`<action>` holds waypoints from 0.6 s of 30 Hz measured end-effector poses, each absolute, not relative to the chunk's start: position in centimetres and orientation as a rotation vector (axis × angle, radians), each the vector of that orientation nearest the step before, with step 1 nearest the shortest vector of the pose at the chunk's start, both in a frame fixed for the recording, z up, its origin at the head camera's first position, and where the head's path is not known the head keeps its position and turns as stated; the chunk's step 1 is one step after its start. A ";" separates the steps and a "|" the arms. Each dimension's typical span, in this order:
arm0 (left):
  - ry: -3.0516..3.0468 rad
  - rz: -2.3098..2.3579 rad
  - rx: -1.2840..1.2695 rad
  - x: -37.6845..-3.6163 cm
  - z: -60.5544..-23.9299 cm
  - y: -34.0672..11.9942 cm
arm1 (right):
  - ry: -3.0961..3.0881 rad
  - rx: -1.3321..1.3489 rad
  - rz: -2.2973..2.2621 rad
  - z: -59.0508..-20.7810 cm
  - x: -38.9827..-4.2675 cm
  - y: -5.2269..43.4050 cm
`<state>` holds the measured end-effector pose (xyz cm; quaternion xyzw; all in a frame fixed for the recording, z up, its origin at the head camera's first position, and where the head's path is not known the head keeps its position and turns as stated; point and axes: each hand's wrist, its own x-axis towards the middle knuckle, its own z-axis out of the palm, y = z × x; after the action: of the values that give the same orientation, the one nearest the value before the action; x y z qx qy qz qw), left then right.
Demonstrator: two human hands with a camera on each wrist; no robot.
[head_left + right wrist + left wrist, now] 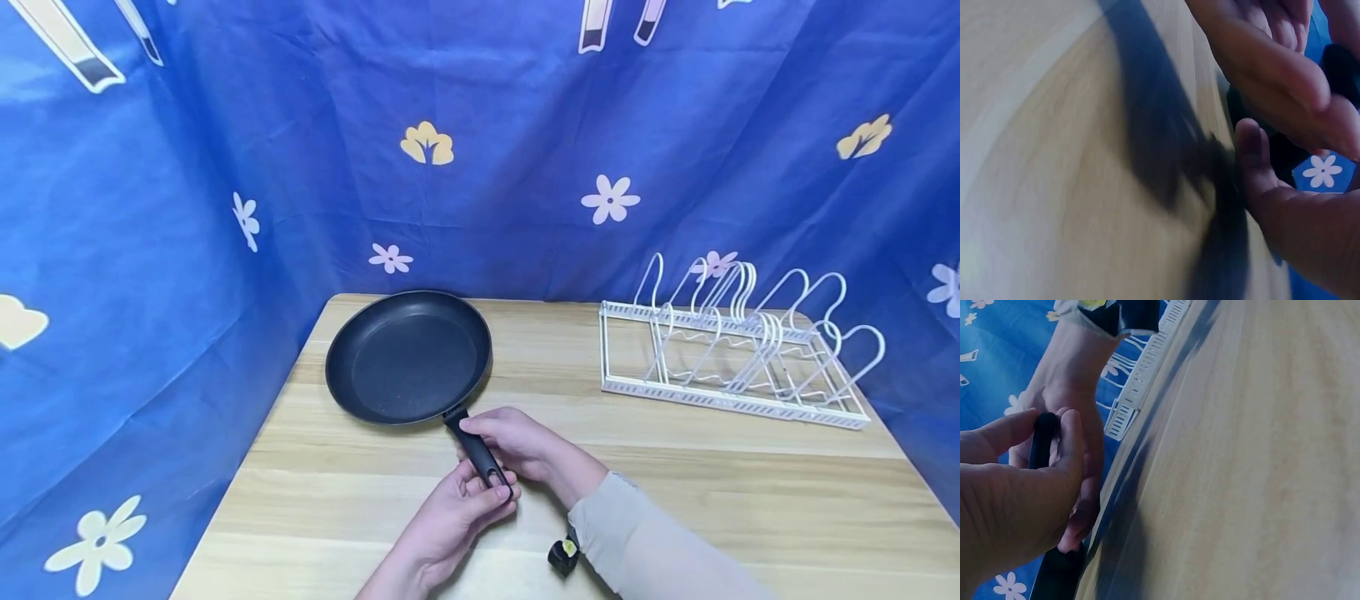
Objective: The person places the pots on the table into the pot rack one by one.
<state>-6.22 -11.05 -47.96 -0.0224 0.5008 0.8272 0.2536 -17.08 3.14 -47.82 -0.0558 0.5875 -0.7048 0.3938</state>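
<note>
The frying pan (408,358) is at the far left of the bench (300,500), its cooking side up and its handle (474,450) pointing back toward the person; whether its base touches the wood I cannot tell; the left hand (461,508) has a narrow grip on the slotted end of the handle, thumb above; the right hand (521,446) holds the handle nearer the pan, its thumb on top and its fingers partly hidden beneath.

To hold it well, I judge, the right hand should bear most of the weight, being nearer the heavy end, while the left steadies the tip against twisting; both wrists should stay level so that the rim does not dip.

Counted: one frying pan, one handle, two hands; one white rack (735,403) at the far right, well apart from the pan, its wire loops overlapping too much to number surely; one pale sleeve (645,533) in sight; one blue cloth (510,183) behind, with printed flowers.
</note>
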 end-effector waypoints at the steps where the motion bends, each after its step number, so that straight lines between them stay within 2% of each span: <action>1: 1.361 2.248 -0.055 -6.2 -48.0 -11.0 | 1.415 -0.132 -1.796 -47.9 -17.1 3.1; 7: 1.376 2.241 -0.041 -6.2 -47.8 -11.0 | 1.100 -0.072 -1.788 -48.9 -17.5 3.0; 18: 1.423 2.211 -0.037 -6.1 -46.6 -11.5 | 1.064 -0.101 -1.796 -49.8 -18.2 2.3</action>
<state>-6.11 -11.51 -46.58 -0.0136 0.5235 0.8135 0.2530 -18.20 2.29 -49.76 -0.0417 0.4402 -0.7432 0.5021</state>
